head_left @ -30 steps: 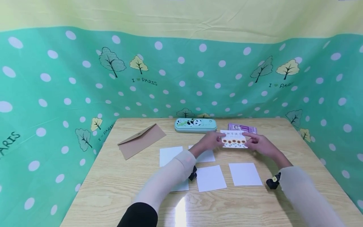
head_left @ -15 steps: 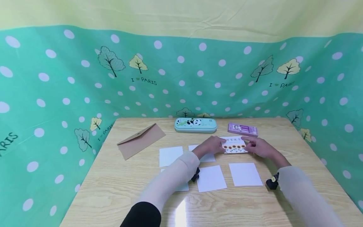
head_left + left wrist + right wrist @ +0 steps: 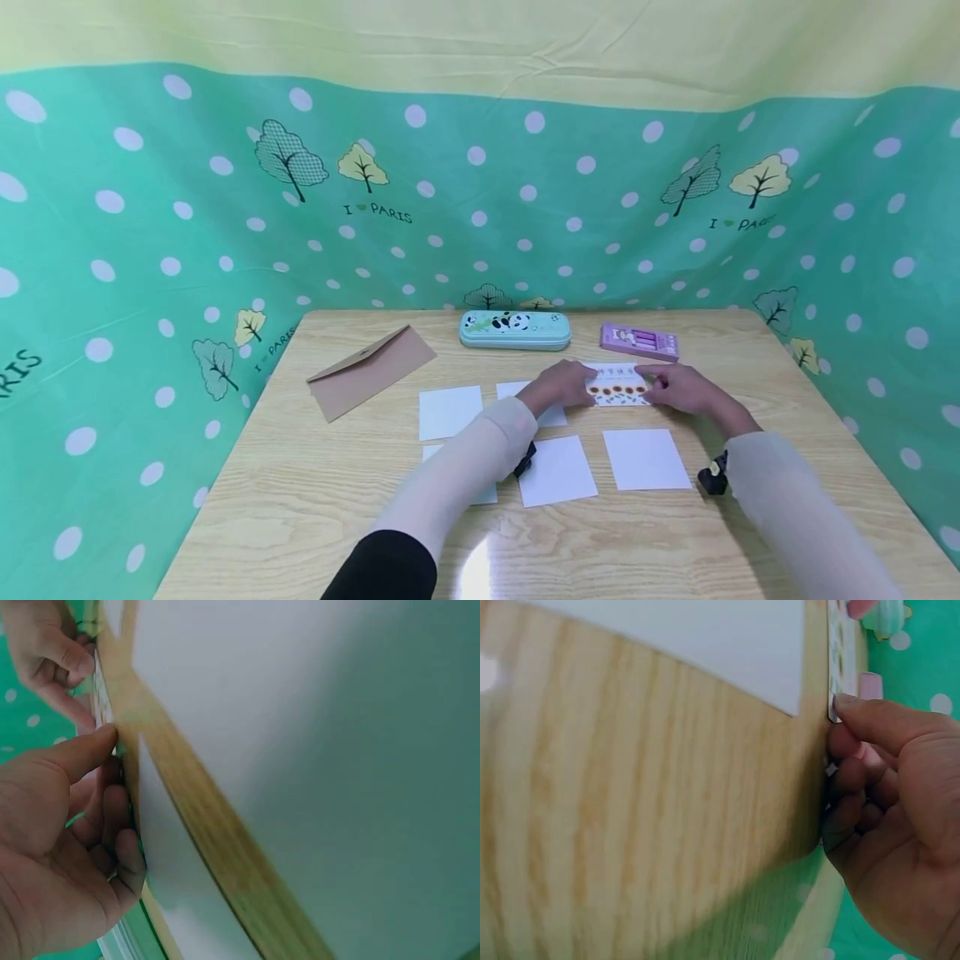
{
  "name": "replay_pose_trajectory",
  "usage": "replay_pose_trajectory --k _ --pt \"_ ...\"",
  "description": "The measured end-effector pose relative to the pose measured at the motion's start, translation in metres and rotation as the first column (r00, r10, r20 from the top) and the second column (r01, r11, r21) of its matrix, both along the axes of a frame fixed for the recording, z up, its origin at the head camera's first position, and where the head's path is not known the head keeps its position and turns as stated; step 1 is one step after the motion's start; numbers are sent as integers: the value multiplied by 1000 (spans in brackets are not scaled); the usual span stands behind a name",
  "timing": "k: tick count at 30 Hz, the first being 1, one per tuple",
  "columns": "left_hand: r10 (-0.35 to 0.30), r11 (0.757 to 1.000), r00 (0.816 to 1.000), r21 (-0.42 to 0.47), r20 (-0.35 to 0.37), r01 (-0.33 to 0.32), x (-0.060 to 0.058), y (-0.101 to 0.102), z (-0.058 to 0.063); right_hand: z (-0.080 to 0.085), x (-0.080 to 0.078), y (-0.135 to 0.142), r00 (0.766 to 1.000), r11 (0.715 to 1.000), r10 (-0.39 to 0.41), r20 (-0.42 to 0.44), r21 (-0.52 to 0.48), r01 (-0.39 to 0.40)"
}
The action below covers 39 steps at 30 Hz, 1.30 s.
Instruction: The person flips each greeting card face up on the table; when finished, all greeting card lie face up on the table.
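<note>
A white greeting card [image 3: 617,385] with printed characters and a row of sunflowers lies flat, close over the table in the head view. My left hand [image 3: 564,385] grips its left edge, thumb at the near side. The right hand [image 3: 686,390] holds the opposite edge, index finger along the top corner. Seen from the right wrist, the thumb [image 3: 862,712] presses on the card's end and the other fingers curl beneath. In the left wrist view, the left thumb [image 3: 94,750] meets the card's edge. A white paper square [image 3: 557,417] is partly covered by the left hand.
More white paper squares [image 3: 647,460] lie in front of the card, one partly under the left sleeve [image 3: 465,467]. A brown envelope [image 3: 372,372] rests at the left. Behind stand a panda pencil case [image 3: 515,331] and a purple box [image 3: 639,342]. A dotted curtain [image 3: 480,200] closes off the back.
Both hands have brought the card nearer and down toward the table, uncovering the purple box behind it. Over the last half second it has stayed nearly in place.
</note>
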<state>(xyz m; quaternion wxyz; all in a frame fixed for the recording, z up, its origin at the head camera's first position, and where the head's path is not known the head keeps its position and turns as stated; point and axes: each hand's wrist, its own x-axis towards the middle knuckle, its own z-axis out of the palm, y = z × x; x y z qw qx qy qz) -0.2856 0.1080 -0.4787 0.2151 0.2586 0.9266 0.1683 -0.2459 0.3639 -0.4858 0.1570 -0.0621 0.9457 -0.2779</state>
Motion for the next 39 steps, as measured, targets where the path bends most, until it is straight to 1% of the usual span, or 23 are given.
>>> replay_pose_trajectory --k 3,8,11,13,15,17,20,21,22,24,26,28,30,33,36,39 --pt "8 1000 1000 -21 -18 -9 3 0 1 -2 -3 0 1000 1000 4 -2 20 -4" --pt "-1 1000 1000 -18 -28 1 3 -2 0 -1 -2 -1 1000 999 24 -19 23 -24" --pt "-15 1000 1000 -14 -24 15 4 -3 -1 -1 2 -3 998 999 46 -36 6 -46" --pt "-26 1000 999 -5 -33 26 4 -5 -1 -1 5 -3 998 999 44 -43 -14 -44" --pt "-33 999 998 8 -54 34 6 -7 -1 0 9 -2 998 998 45 -53 -39 -47" --pt "-53 998 995 24 -82 55 10 -11 -1 0 14 -1 998 998 27 -55 -55 -30" --pt "-108 992 988 51 -110 114 20 -17 0 1 24 3 998 998 18 -56 -63 -21" --pt "-135 988 985 57 -111 142 24 -19 1 2 28 4 998 998 9 -57 -58 -12" --pt "-154 985 983 69 -104 161 29 -20 2 3 32 6 998 998 -2 -58 -55 -1" --pt "-188 977 976 78 -112 197 39 -22 5 5 40 9 997 999 -8 -73 -46 5" --pt "-207 973 971 76 -124 217 49 -23 7 7 47 11 996 999 -18 -85 -43 15" --pt "-219 971 965 61 -148 230 60 -24 8 8 55 12 996 999 -5 -95 -42 1" --pt "-239 968 954 32 -182 249 70 -25 7 8 62 13 995 999 11 -99 -42 -16" --pt "-262 963 943 2 -205 268 83 -26 4 9 74 13 994 998 33 -100 -44 -37" --pt "-272 961 935 -7 -228 277 91 -27 2 9 83 14 995 998 41 -87 -40 -44" --pt "-270 961 929 -13 -251 276 94 -28 0 7 90 16 994 996 70 -81 -42 -74"
